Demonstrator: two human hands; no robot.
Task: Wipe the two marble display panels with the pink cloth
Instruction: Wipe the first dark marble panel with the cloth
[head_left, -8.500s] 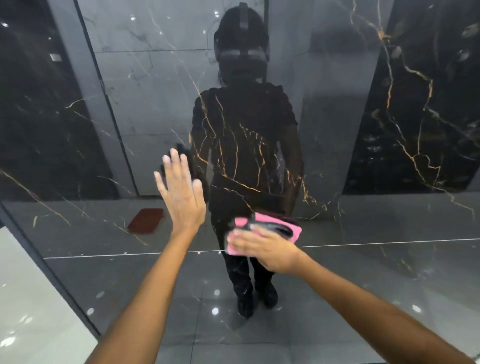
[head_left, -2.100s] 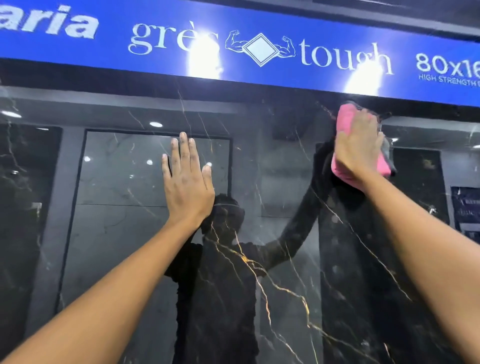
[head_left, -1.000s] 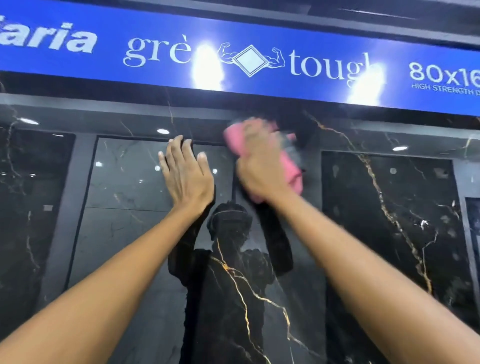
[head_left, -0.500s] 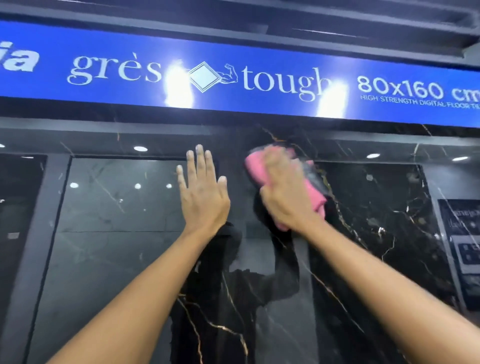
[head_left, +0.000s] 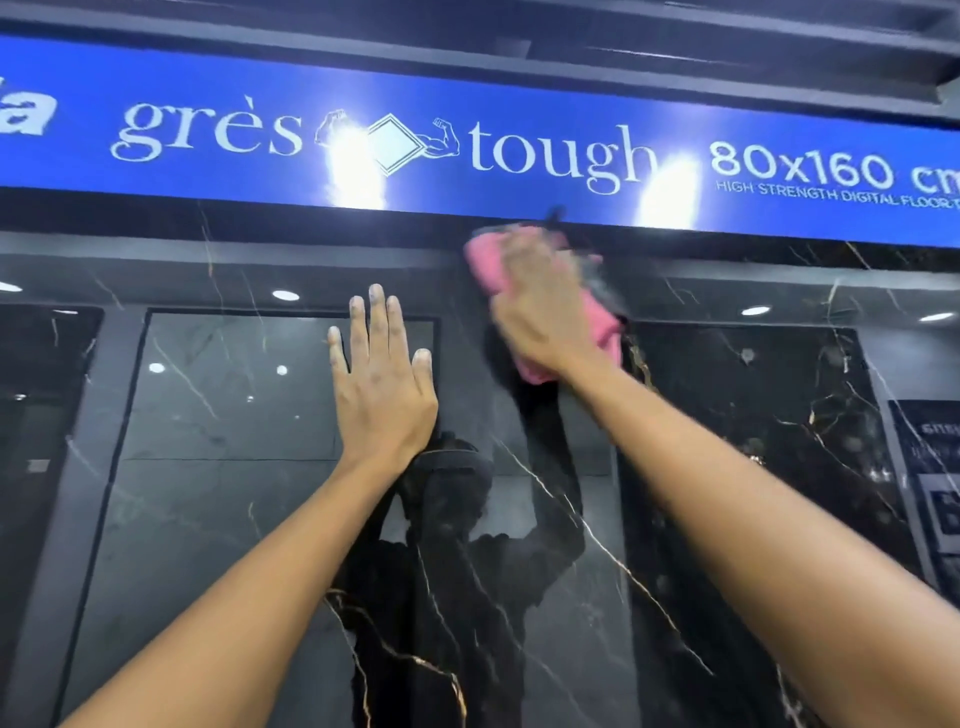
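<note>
A glossy black marble panel (head_left: 519, 597) with gold veins fills the view and mirrors the room and a person. My left hand (head_left: 382, 384) lies flat on the panel, fingers straight and pointing up. My right hand (head_left: 540, 306) holds the pink cloth (head_left: 483, 260) against the panel's top edge, just under the blue sign. The hand and cloth are motion-blurred, and the hand covers most of the cloth.
A blue sign (head_left: 519, 150) reading "grès tough 80x160 cm" runs across the top, directly above the panel. Reflected ceiling lights glare on it. A poster (head_left: 930, 499) shows at the right edge.
My right hand has carried the cloth upward to the panel's top edge beneath the sign. My left hand stays flat on the panel.
</note>
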